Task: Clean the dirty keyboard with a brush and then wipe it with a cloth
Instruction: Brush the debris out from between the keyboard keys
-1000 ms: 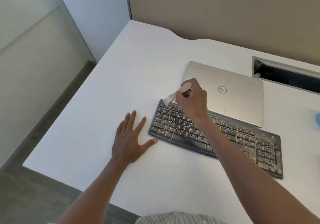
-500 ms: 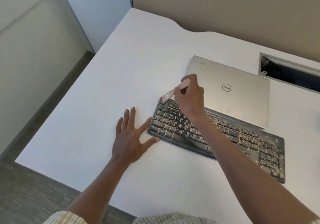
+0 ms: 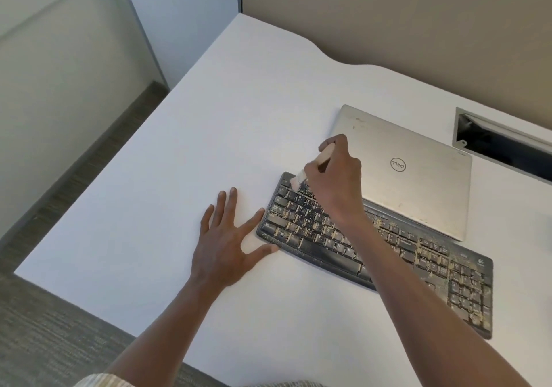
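We see the right hand (image 3: pixel 334 186) pinching a pale wooden brush (image 3: pixel 316 162) over the crumb-strewn black keyboard (image 3: pixel 424 255); left hand (image 3: pixel 224 243) spread flat on the worktop (image 3: pixel 209 117). Brushing barely begun, wiping remains.

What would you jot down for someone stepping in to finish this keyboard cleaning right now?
Right hand grips the brush, bristles on the keyboard's top-left corner.
Left hand lies flat on the desk, thumb touching the keyboard's left edge.
The keyboard sits in front of a closed laptop.
Done: brushing begun at the left end.
Left: crumbs still cover the keys, thickest at the right end; brush those, then wipe. No cloth is in view.
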